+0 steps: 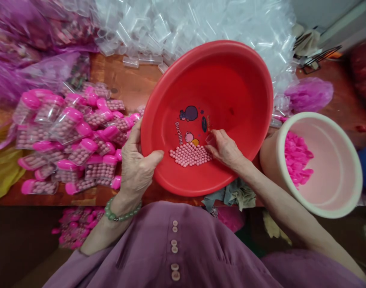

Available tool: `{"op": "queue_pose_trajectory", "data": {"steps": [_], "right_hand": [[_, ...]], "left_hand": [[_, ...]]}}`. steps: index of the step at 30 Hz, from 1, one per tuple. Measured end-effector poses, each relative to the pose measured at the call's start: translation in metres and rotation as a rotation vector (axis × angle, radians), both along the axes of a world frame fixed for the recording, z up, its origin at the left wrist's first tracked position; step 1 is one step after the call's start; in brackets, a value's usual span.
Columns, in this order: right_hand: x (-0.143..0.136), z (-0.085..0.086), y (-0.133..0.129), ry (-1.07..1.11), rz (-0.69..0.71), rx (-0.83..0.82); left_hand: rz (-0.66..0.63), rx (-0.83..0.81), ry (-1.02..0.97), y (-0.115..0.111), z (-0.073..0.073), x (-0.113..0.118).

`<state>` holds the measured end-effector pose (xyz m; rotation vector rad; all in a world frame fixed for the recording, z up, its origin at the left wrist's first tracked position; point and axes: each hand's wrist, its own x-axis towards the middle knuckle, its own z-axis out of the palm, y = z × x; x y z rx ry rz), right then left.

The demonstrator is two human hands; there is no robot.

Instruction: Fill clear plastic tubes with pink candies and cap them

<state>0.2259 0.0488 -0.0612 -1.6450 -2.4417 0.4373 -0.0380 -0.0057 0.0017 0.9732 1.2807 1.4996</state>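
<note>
My left hand [137,160] grips the left rim of a red plastic basin [231,84], which tilts toward me. Pink beads [191,155] have gathered in a patch on the basin's near side, beneath a printed duckling picture. Inside the basin, just right of the beads, my right hand [225,149] holds a small clear container [211,140] between thumb and fingers, its mouth facing the beads. Part of that container is hidden by my fingers. To the left lies a heap of clear bottles [81,152] filled with pink beads and closed with bright pink caps.
Many clear containers [159,28] are piled behind the basin. A whitish bucket [335,160] on the right holds loose pink caps [297,156]. Purple plastic bags [47,72] fill the back left. Grey-green cloths [239,194] hang at the wooden table's [117,76] front edge.
</note>
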Motion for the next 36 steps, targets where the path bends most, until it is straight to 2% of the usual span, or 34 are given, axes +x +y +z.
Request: {"op": "queue_pose_trajectory", "data": {"steps": [3,6,8,10,14,17,20,26,32,36], "right_hand": [[0.003,0.000,0.002,-0.011,-0.036,0.041],[0.008,0.013,0.008,-0.137,-0.022,0.055],[0.011,0.026,0.013,-0.325,0.067,0.086],[0.011,0.037,0.016,-0.525,0.228,0.112],[0.008,0.039,0.016,-0.688,0.560,0.146],[0.002,0.032,0.013,-0.709,0.620,0.187],[-0.010,0.026,0.008,-0.698,0.643,0.161],[-0.037,0.026,-0.002,-0.509,0.689,0.027],[-0.059,0.037,-0.001,0.004,0.747,-0.150],[-0.071,0.042,0.007,0.371,0.695,-0.327]], "left_hand": [[-0.027,0.023,-0.010,0.000,0.000,0.000],[-0.036,0.034,-0.022,0.001,0.000,-0.001],[-0.043,0.038,-0.017,0.002,0.000,-0.001],[-0.052,0.044,-0.002,0.005,0.001,0.000],[-0.069,0.084,0.018,0.014,0.004,0.004],[-0.094,0.092,0.073,0.021,0.007,0.007],[-0.121,0.091,0.112,0.026,0.010,0.011],[-0.159,0.099,0.122,0.031,0.017,0.017],[-0.158,0.094,0.152,0.028,0.024,0.023],[-0.162,0.076,0.136,0.024,0.021,0.021]]}}
